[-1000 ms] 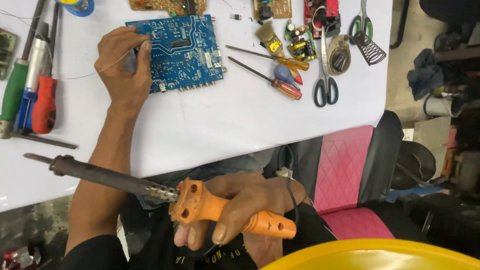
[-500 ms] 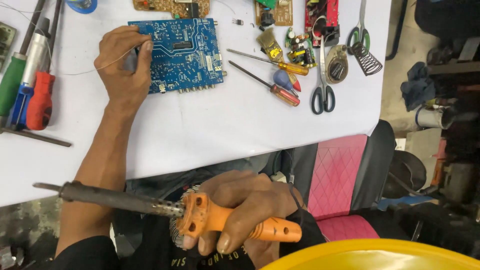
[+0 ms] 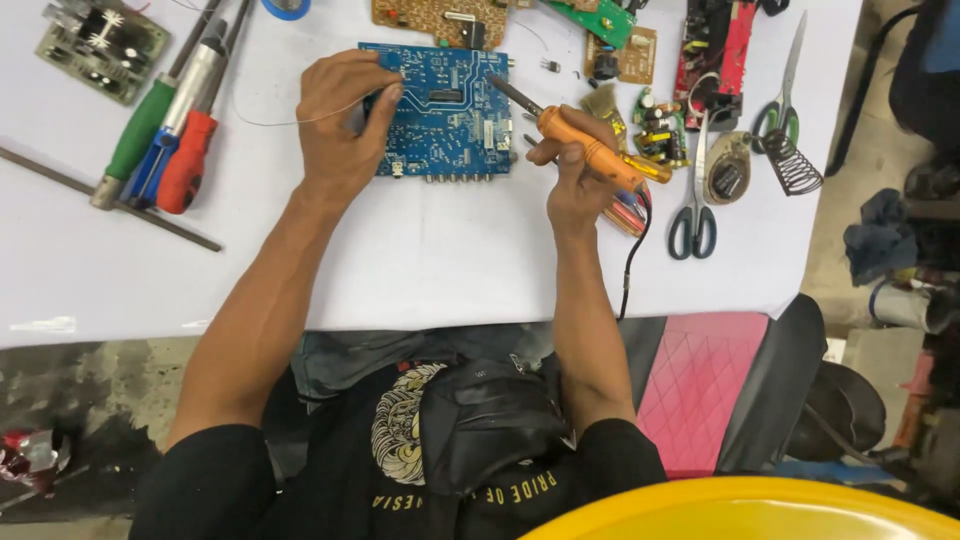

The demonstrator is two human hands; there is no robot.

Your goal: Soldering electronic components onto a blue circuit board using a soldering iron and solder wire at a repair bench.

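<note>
A blue circuit board lies on the white table in front of me. My left hand rests on the board's left edge and pinches a thin solder wire that loops out to the left. My right hand grips an orange-handled soldering iron. Its dark tip points up-left and hovers over the board's upper right part.
Green, blue and red screwdrivers and a long metal rod lie at the left. Scissors, more small circuit boards and a coiled iron stand sit at the right. A pink chair seat and yellow rim are below.
My right hand has lifted the soldering iron from my lap up onto the table and brought its tip over the blue board. The left hand has stayed on the board.
</note>
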